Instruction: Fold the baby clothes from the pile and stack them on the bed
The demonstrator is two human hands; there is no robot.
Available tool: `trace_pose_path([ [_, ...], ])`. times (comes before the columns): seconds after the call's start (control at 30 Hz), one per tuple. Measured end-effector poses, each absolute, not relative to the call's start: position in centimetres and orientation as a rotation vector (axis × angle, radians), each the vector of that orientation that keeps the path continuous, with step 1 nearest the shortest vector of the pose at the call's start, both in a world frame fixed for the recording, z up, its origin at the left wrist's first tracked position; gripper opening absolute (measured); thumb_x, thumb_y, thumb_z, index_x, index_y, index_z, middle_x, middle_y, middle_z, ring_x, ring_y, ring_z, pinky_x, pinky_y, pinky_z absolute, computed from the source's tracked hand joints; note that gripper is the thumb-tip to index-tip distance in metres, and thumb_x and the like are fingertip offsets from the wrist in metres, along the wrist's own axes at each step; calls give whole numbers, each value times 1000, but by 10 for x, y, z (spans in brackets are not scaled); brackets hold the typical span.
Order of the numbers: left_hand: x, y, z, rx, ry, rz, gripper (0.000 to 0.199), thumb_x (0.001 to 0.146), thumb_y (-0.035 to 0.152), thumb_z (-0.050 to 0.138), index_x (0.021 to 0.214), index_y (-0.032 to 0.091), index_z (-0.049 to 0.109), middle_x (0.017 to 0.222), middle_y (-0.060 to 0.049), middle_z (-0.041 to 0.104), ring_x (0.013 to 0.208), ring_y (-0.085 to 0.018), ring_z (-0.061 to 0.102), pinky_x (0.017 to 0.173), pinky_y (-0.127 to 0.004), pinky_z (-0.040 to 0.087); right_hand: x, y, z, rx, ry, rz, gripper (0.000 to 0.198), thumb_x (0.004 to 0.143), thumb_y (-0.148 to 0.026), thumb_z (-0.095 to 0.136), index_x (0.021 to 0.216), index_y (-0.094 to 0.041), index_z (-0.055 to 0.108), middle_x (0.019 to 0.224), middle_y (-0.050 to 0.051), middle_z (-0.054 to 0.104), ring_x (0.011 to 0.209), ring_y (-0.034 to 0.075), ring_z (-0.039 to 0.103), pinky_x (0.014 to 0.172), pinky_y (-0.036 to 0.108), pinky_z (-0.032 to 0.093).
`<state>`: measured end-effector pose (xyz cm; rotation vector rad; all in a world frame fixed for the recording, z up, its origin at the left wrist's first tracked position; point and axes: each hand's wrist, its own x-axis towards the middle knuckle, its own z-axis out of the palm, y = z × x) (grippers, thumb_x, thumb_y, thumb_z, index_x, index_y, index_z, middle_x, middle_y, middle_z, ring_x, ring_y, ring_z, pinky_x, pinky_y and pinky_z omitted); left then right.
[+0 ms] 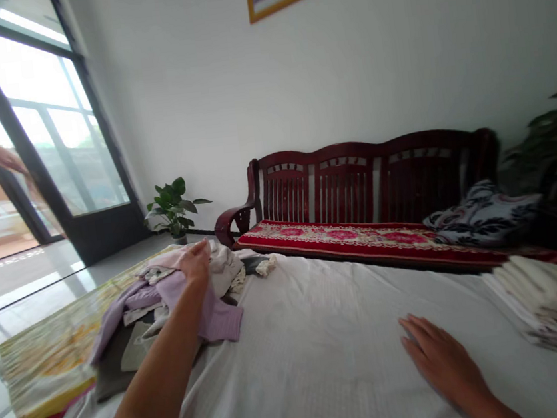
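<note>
My left hand (194, 260) reaches onto a heap of loose clothes at the left end of the white cloth (313, 339). Its fingers are mostly hidden and blurred, so their grip is unclear. A lilac knit garment (223, 319) with a ribbed edge lies under my forearm, beside white, grey and dark pieces. Right of that hand is a crumpled white garment (225, 269). My right hand (439, 355) is low over the white cloth, palm down with its fingers stretched out, holding nothing. Whether it touches the cloth I cannot tell.
A stack of folded pale cloths (555, 301) sits at the right edge. Behind stands a dark red wooden bench (340, 182) with a red floral runner and a patterned bundle (485, 215). A yellow patterned cloth (57, 341), a potted plant (173, 204) and a glass door (67, 139) are left.
</note>
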<state>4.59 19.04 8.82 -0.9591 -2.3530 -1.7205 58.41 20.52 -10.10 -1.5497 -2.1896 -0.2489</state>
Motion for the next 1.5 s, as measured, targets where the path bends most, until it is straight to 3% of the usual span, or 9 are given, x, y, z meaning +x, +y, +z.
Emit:
trace_pose_path([
  [0.17,109,193,109,-968,-1500,-2894,43,61,30,79,99,9,75,75,-3,70,59,-8,55,59,-21,44,582,202,-99,-1583,-2200,-235,54,93,-41,33,129,-16,63,138,13,60,130,31,52,110,51,40],
  [0.27,158,178,113,-1264,-1369,-3065,38,56,26,80,91,12,76,72,-1,69,58,-7,54,53,-19,40,582,202,-99,-1586,-2196,-241,52,93,-40,34,130,-16,63,138,13,60,130,30,52,111,51,39],
  [0.43,244,136,85,-1890,-1627,-3117,29,63,29,79,88,14,76,71,-1,69,53,-6,53,48,-17,38,581,201,-98,-1601,-2202,-249,51,94,-39,34,129,-17,63,139,11,59,131,29,52,111,49,39],
  [0.5,268,122,66,-2424,-1950,-2846,33,66,31,78,95,14,76,68,-1,68,52,-8,54,49,-19,41,580,199,-96,-1600,-2196,-251,51,95,-38,33,130,-17,63,139,12,59,131,29,51,112,49,38],
  [0.63,279,108,36,-3205,-2206,-1773,40,72,29,74,109,17,73,88,-6,75,79,-17,67,74,-28,52,577,195,-90,-1590,-2189,-236,49,94,-35,36,130,-15,62,139,13,59,131,30,51,111,50,39],
  [0.83,232,101,26,-2673,-1992,-809,40,83,23,59,122,22,66,133,-10,61,126,-26,53,109,-41,38,575,192,-84,-1609,-2200,-205,46,95,-33,37,129,-16,63,139,13,59,130,29,52,111,49,38],
  [0.97,210,93,17,-2589,-1932,-241,39,78,21,59,116,25,63,129,-9,61,122,-28,54,105,-41,40,573,190,-82,-1618,-2205,-212,45,95,-31,38,130,-15,61,140,14,58,130,30,51,111,49,38],
  [1.23,179,103,-2,-2571,-1914,-45,27,87,18,43,103,26,63,114,-7,67,109,-25,61,96,-36,43,569,182,-75,-1659,-2186,-185,41,95,-29,42,130,-20,61,142,11,56,132,27,50,112,47,36],
  [1.5,156,121,-8,-2554,-1970,63,47,80,13,48,124,23,59,129,-12,62,122,-25,56,102,-36,40,568,180,-71,-1675,-2207,-167,42,96,-29,41,132,-19,60,143,12,55,134,28,47,113,47,34],
])
